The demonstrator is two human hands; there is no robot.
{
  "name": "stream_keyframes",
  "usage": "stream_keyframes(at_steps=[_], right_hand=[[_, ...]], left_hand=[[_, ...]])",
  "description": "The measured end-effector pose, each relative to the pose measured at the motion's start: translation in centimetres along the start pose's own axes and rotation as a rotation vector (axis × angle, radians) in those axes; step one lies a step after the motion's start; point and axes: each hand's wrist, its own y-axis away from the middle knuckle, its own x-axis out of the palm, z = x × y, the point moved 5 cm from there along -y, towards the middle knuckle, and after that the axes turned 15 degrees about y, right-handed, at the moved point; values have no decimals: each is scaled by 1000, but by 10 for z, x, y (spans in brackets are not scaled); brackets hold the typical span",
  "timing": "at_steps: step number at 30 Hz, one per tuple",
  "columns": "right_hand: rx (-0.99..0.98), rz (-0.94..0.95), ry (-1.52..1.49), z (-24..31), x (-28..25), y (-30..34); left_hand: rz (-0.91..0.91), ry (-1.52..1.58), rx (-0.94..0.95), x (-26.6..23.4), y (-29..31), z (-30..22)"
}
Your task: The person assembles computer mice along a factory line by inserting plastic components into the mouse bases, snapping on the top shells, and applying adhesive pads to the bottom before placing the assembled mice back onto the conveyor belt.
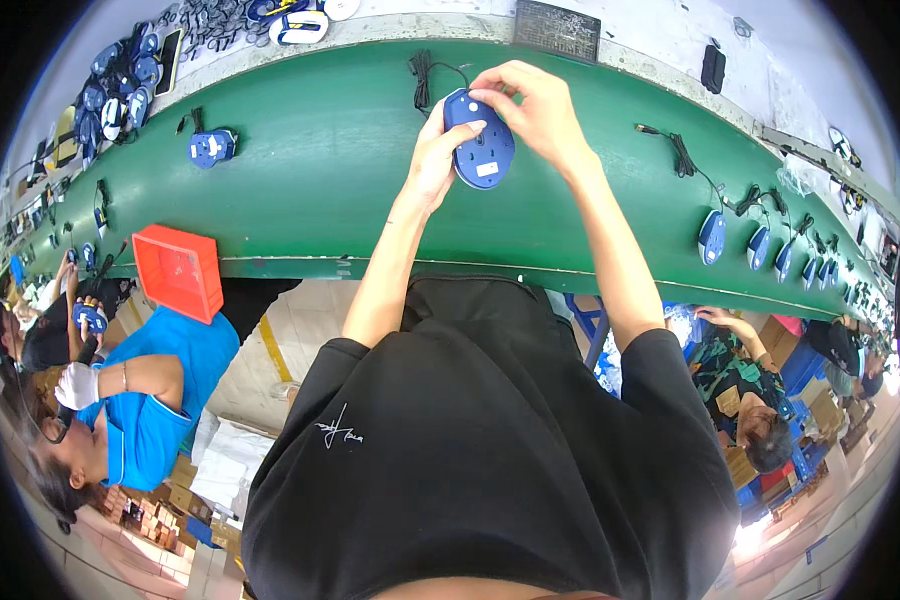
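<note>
A blue computer mouse (486, 160) is held over the green work surface with its underside up, showing a white label and small holes. My left hand (434, 160) grips its left side, thumb lying across the underside. At the mouse's far end, my right hand (530, 108) has thumb and index finger closed together near a small round pale spot. Whatever is between those fingertips is too small to make out. From the far end runs the mouse's black cable (421, 82), bundled and lying on the green surface.
Another corded mouse (210, 148) lies to the left on the green conveyor belt (320, 190); several more (711, 238) line the right. A red bin (180, 268) sits at the near left edge. Co-workers (155, 385) are on both sides. Piled mouse parts (120, 85) occupy the far-left ledge.
</note>
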Motion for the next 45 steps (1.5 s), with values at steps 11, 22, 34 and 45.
stream_keyframes(at_steps=[11, 22, 34, 45], right_hand=[[-210, -139, 260, 10, 2, 10], [-178, -209, 433, -15, 8, 7], [239, -313, 402, -113, -17, -34], [82, -223, 258, -53, -16, -30]], left_hand=[[49, -180, 8, 6, -11, 4], [6, -83, 4, 19, -37, 16], [-104, -226, 66, 3, -86, 0], [-48, 201, -34, -2, -73, -3]])
